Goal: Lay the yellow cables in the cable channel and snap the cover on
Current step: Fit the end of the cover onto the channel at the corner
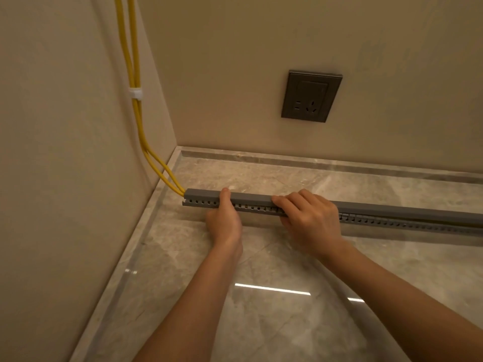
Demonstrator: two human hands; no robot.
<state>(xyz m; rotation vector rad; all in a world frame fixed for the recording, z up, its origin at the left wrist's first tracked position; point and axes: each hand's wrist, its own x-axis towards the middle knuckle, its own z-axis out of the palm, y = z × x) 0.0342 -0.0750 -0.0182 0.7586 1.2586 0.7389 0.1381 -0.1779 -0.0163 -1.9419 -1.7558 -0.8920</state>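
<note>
The cables [136, 118], two yellow runs, enter the left end of the channel [201, 203] and are hidden inside it from there on. The channel lies on the floor [261, 322], its slotted side facing the camera. The cover [251, 197] sits flush on the channel from the left end as far as the right hand [311, 218]; right of that hand a dark gap shows between cover and slotted wall, so that stretch appears not yet snapped. The left hand [224, 220] grips near the channel's left end, thumb laid over the cover; its other fingers are hidden in front of the channel. The right hand clamps the cover further along, fingers bent over the top and thumb at the front wall. Up the wall from the channel's left end, a white clip [136, 94] pins both cables; a grey socket [311, 96] is set in the wall behind the channel. Risks noted: a cable riding up in the open stretch could be pinched under the cover lip and stop it seating. Pressing on one edge only could leave the far lip unlatched. The channel looks loose on the glossy floor and could slide, dragging the cables taut at its left end.
</note>
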